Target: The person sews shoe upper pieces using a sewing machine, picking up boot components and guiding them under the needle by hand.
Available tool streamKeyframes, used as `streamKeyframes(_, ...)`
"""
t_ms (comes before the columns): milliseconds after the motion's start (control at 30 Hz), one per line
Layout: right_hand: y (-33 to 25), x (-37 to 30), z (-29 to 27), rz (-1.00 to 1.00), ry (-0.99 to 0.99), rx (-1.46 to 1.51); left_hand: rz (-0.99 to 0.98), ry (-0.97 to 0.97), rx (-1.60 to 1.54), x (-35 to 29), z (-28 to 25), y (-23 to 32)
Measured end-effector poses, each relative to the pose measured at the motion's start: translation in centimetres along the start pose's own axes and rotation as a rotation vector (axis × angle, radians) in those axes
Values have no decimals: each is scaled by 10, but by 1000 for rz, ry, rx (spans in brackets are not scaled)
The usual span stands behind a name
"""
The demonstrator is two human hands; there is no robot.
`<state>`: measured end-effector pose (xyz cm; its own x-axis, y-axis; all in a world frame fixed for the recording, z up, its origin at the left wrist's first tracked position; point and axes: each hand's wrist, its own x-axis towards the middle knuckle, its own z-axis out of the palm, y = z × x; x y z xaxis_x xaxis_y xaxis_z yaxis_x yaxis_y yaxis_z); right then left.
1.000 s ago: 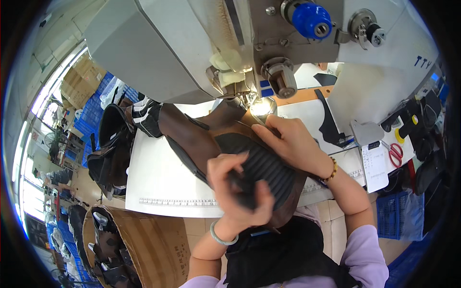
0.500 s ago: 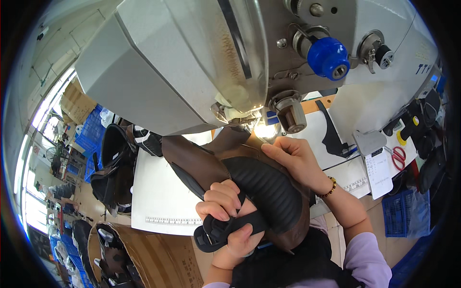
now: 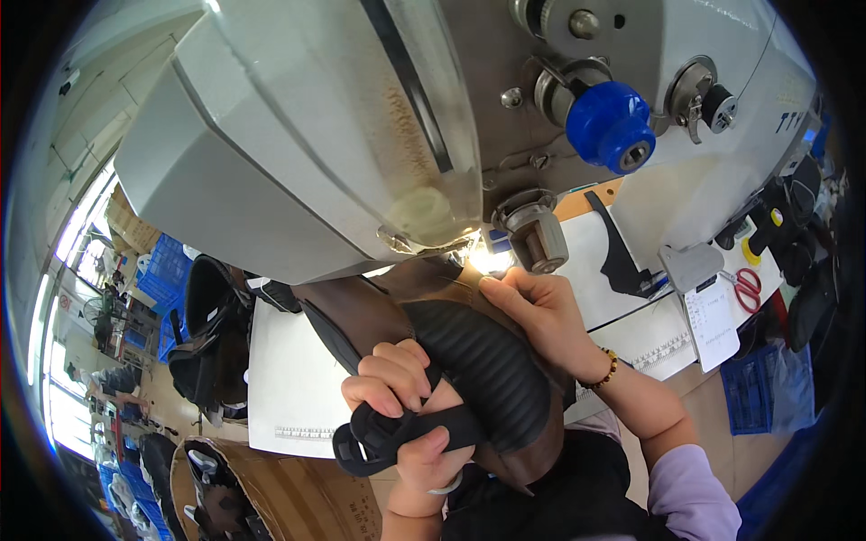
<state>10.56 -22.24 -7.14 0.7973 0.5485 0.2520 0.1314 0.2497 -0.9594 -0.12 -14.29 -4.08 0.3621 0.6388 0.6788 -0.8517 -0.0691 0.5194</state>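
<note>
A brown leather piece (image 3: pixel 354 314) with a black ribbed padded panel (image 3: pixel 483 370) lies under the head of a grey industrial sewing machine (image 3: pixel 289 153). Its far end reaches the lit needle area, where the machine head hides the needle itself. My left hand (image 3: pixel 397 383) is closed around a black strap (image 3: pixel 379 440) with a buckle, at the near left of the piece. With thumb and fingers together, my right hand (image 3: pixel 550 320) pinches the brown leather's right edge close to the lamp glow. Near my body, the lower brown end hangs over the table's edge.
Red-handled scissors (image 3: pixel 747 290), a white card (image 3: pixel 711 325) and a curved black cut piece (image 3: pixel 618 248) lie to the right. A blue crate (image 3: pixel 749 388) stands below. At left are black bags (image 3: pixel 212 334) and a cardboard box (image 3: pixel 298 491). A blue knob (image 3: pixel 609 126) juts from the machine.
My view has shifted slightly, so the machine looms larger. Both hands keep their grips on the strap and the leather; they appear a little further left in the picture with the piece.
</note>
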Motion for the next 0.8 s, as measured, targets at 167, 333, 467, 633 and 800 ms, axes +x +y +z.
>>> streamKeyframes(167,5,-4,17,-98,166,-61,-35,17,-131,17,-13,-2)
streamKeyframes(333,7,-6,30,-165,227,-85,-108,-45,-245,36,-25,-3)
streamKeyframes(467,9,-7,34,-161,255,-65,-124,-77,-291,43,-31,-5)
streamKeyframes(633,4,-10,32,-242,260,-159,-179,-81,-342,55,-37,-11)
streamKeyframes(800,-3,-12,20,-282,120,-303,-215,-118,-388,65,-41,-15)
